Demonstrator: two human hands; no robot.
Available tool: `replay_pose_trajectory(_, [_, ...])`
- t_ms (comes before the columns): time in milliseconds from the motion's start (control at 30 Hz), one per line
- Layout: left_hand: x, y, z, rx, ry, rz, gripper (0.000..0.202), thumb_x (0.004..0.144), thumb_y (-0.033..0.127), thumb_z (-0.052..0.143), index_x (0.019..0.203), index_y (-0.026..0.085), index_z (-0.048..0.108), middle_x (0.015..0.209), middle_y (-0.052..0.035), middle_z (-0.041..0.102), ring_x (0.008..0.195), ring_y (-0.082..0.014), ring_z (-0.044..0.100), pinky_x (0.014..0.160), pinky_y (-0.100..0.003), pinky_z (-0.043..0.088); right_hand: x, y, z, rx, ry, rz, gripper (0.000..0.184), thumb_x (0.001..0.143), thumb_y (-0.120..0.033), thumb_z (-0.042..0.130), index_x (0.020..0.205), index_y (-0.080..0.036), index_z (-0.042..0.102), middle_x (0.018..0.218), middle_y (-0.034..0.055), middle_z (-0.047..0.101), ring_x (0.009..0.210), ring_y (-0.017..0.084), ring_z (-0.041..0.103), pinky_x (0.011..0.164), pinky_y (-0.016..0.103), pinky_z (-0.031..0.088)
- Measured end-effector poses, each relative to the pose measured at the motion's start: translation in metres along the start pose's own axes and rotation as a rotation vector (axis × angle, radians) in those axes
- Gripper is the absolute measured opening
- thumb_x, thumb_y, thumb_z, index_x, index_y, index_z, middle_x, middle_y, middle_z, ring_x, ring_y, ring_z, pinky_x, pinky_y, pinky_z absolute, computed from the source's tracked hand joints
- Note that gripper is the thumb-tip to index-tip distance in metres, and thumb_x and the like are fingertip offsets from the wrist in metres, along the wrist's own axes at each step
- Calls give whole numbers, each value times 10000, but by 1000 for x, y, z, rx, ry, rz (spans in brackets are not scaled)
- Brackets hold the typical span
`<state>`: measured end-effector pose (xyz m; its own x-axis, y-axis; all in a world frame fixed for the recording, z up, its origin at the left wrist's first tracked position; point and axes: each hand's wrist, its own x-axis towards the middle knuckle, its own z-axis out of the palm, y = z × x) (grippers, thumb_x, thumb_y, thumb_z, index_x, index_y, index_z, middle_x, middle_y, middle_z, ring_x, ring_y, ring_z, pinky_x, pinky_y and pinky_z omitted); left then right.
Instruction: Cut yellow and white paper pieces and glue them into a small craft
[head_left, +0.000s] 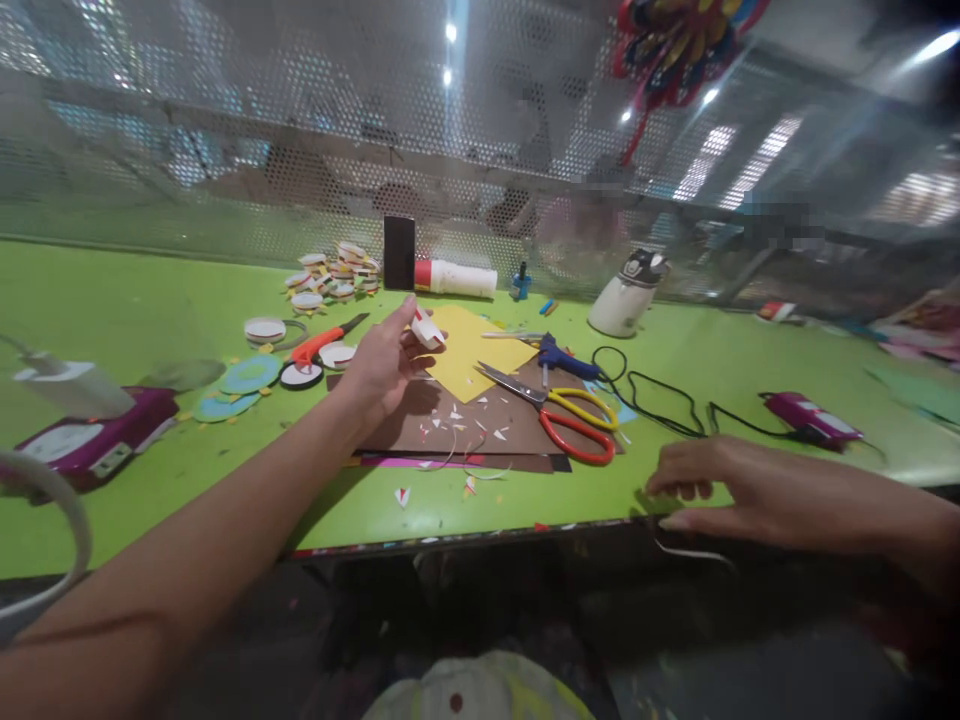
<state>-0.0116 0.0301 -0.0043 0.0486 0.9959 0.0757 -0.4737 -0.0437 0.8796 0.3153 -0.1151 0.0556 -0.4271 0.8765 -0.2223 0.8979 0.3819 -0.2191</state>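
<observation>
My left hand (pixel 382 365) is closed on a small white paper piece with red marks (pixel 426 328), gripped between thumb and fingers above a yellow sheet (pixel 469 375). At the table's front edge, my right hand (pixel 701 485) has its fingers loosely curled and its thumb apart from them. Just below it a thin white strip (pixel 697 553) hangs in the air; I cannot make out any contact with the hand. Scissors with red and yellow handles (pixel 577 425) lie partly open on a brown sheet (pixel 405 425), among white paper scraps (pixel 457 412).
Orange-handled scissors (pixel 319 348) and blue paper discs (pixel 251 373) lie left. Behind are piled white round pieces (pixel 337 275), a phone (pixel 399 253), a white roll (pixel 465 280) and a pale container (pixel 628 295). A blue glue gun (pixel 566 360) trails its cord to a purple power strip (pixel 810 418).
</observation>
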Motion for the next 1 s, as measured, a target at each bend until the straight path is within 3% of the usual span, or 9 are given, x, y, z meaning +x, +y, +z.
replay_pose_trajectory(100, [-2, -1, 1, -3, -44, 13, 312, 817, 407, 599, 938, 122, 643, 748, -85, 680, 604, -138, 632, 507, -211, 451, -13, -12, 3, -56, 4, 52, 388, 856, -521, 532, 1079, -245, 688, 1044, 82, 685, 899, 256, 650, 763, 348, 487])
replay_pose_trajectory(167, [-5, -2, 3, -14, -85, 28, 270, 817, 353, 609, 971, 135, 651, 758, -78, 676, 620, -143, 644, 516, -209, 466, -7, -26, 1, -36, 101, 1, 364, 904, -485, 472, 1005, -211, 690, 965, 79, 685, 847, 226, 638, 744, 333, 468])
replay_pose_trajectory(233, [-9, -2, 4, -39, -126, 24, 242, 825, 288, 603, 1018, 151, 656, 783, -73, 674, 668, -155, 665, 547, -216, 493, 9, -41, 0, -16, 193, -86, 353, 930, -440, 446, 903, -188, 691, 874, 68, 681, 783, 196, 619, 730, 316, 446])
replay_pose_trajectory(367, [-15, -1, 6, -116, -187, -101, 290, 834, 229, 591, 1105, 145, 651, 836, -103, 686, 763, -181, 685, 661, -258, 547, 53, -55, 0, -84, 272, -160, 296, 934, -344, 446, 984, -179, 686, 861, 69, 660, 760, 183, 590, 695, 295, 421])
replay_pose_trajectory(467, [-15, 2, 4, -218, -190, -117, 358, 815, 207, 597, 1161, 120, 629, 911, -141, 693, 813, -214, 694, 734, -301, 559, 81, -43, 3, -219, 239, -46, 292, 927, -309, 426, 1003, -184, 679, 942, 106, 622, 857, 220, 568, 718, 311, 417])
replay_pose_trajectory(600, [-11, 5, 1, -304, -194, -138, 389, 815, 181, 570, 1194, 103, 614, 914, -171, 700, 832, -245, 702, 707, -299, 569, 97, -14, 13, -234, 172, 39, 240, 838, -267, 513, 983, -188, 687, 910, 128, 619, 855, 263, 566, 697, 339, 421])
replay_pose_trajectory(767, [-13, 9, 4, -309, -175, -118, 369, 829, 172, 578, 1184, 73, 603, 894, -203, 701, 894, -270, 698, 791, -327, 569, 104, 6, 24, -188, 94, 93, 592, 684, -171, 563, 1272, -230, 541, 1020, 134, 619, 874, 271, 588, 637, 312, 422])
replay_pose_trajectory(1000, [-19, 17, 9, -316, -135, -103, 370, 838, 173, 568, 1192, 67, 574, 957, -219, 697, 954, -304, 684, 809, -327, 573, 115, 20, 23, -110, 34, 126, 762, 582, -161, 597, 1328, -274, 489, 1045, 118, 630, 862, 287, 599, 647, 332, 432])
